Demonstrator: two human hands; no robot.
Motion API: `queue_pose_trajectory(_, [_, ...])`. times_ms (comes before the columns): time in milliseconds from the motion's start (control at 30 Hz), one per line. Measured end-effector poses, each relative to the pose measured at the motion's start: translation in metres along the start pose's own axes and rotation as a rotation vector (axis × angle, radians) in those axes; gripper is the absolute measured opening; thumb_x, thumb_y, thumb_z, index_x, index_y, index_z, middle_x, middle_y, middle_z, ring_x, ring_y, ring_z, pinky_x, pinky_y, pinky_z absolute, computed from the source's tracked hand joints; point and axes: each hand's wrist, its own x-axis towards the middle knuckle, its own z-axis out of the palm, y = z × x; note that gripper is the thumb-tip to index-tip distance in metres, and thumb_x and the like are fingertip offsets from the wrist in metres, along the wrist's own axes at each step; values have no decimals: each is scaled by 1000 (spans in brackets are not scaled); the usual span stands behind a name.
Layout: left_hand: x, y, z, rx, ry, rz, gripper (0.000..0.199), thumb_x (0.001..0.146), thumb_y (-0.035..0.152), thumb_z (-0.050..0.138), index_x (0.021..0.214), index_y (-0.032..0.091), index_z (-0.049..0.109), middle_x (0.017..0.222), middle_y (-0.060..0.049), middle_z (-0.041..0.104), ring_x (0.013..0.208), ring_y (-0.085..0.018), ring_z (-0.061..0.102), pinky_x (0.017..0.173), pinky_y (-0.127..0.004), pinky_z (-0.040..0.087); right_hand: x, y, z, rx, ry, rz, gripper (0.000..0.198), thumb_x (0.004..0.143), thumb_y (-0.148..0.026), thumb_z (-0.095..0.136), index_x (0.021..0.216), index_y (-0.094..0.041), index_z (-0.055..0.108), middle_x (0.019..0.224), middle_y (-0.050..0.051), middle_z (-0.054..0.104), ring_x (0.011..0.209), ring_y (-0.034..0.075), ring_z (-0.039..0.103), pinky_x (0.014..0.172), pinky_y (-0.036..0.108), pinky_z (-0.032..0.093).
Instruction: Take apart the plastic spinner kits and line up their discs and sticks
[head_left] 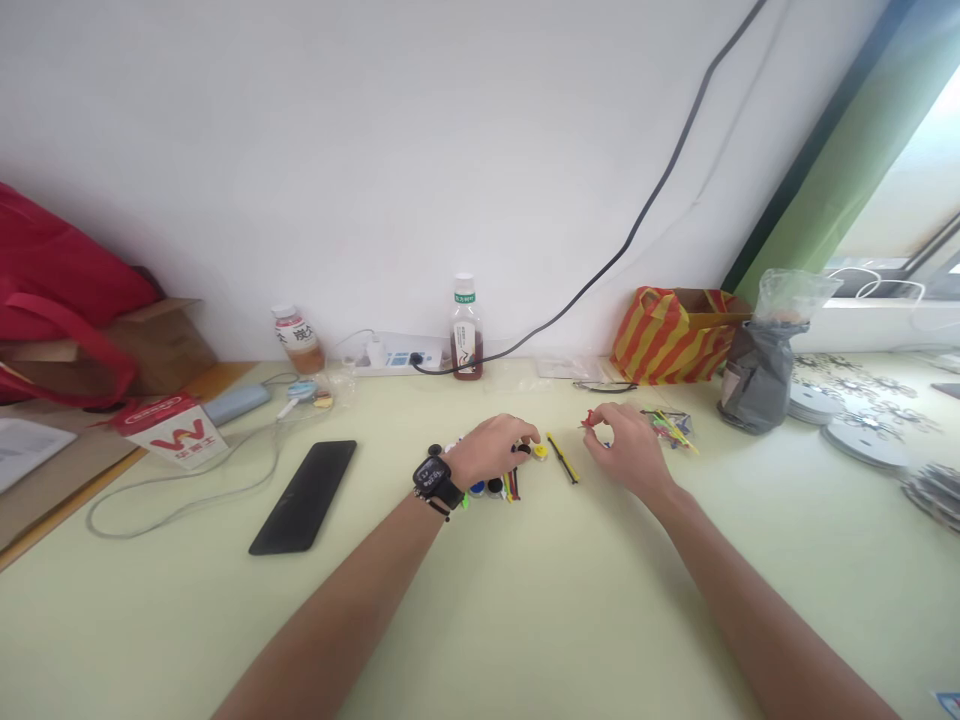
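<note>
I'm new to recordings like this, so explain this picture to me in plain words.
There is no machine here: these are a person's own bare hands. The single picture comes from a camera worn on their head, looking forward and down over a pale table. The right hand pinches a small red piece in its fingers. The left hand, with a smartwatch at its wrist, is over small colored pieces, near a yellow round piece; whether it grips anything is unclear. A yellow-and-black strip lies between the hands. Around them are a black smartphone, a drink bottle and a striped bag.
</note>
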Motion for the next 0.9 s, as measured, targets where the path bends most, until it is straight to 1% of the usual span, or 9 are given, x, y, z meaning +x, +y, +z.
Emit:
queue_pose_trajectory(100, [-1,10,-5,-54,78,-2,38,91,29,67,128,25,64,126,-7,70,115,-26,64,96,-38,51,-1,-15,-1,190,63,23,4,83,-23,60,84,-23,56,91,5,71,82,23,63,76,36,45])
queue_pose_trajectory(167, [-2,20,-10,-107,115,37,44,89,33,70,131,25,60,132,-7,67,116,-26,64,96,-38,51,-2,-28,-2,385,33,73,8,83,-26,62,82,-23,55,88,5,71,77,21,63,73,35,47])
queue_pose_trajectory(233, [-1,32,-14,-177,136,91,41,88,34,72,126,24,60,126,-6,69,109,-24,66,94,-36,52,-2,-41,-3,593,-54,140,15,85,-32,65,79,-23,55,83,4,69,74,21,63,70,34,50])
queue_pose_trajectory(300, [1,43,-18,-225,154,145,32,89,30,70,119,24,61,121,-5,70,103,-21,66,91,-34,52,-3,-51,-4,757,-152,201,23,86,-39,68,76,-23,55,78,4,68,72,21,63,69,35,51])
queue_pose_trajectory(433, [3,53,-21,-250,170,187,14,88,21,67,102,21,66,98,-2,72,88,-18,65,84,-30,52,-2,-60,-8,930,-238,286,36,85,-53,73,75,-23,54,74,3,64,71,20,60,67,34,50])
queue_pose_trajectory(500, [3,52,-22,-267,196,187,12,90,19,63,100,20,69,92,-2,72,85,-16,65,84,-29,53,0,-59,-9,1042,-240,341,36,85,-56,72,80,-23,57,75,2,62,71,19,58,68,34,50])
queue_pose_trajectory(600, [2,50,-25,-305,215,180,16,91,19,63,102,20,74,95,-4,74,88,-16,67,87,-30,54,1,-55,-10,1229,-286,449,34,86,-53,72,99,-23,63,78,1,62,70,17,56,69,32,49])
queue_pose_trajectory(700, [1,49,-29,-335,216,181,19,91,22,66,105,20,78,103,-6,73,89,-17,68,87,-30,56,1,-51,-9,1298,-363,483,36,83,-45,76,109,-22,66,83,2,64,70,15,54,68,31,47])
queue_pose_trajectory(900, [-1,51,-35,-329,155,206,19,90,21,67,102,22,82,96,-4,73,83,-15,68,74,-26,53,2,-52,-13,1290,-463,465,28,81,-38,74,101,-19,67,83,3,66,72,16,56,70,31,47])
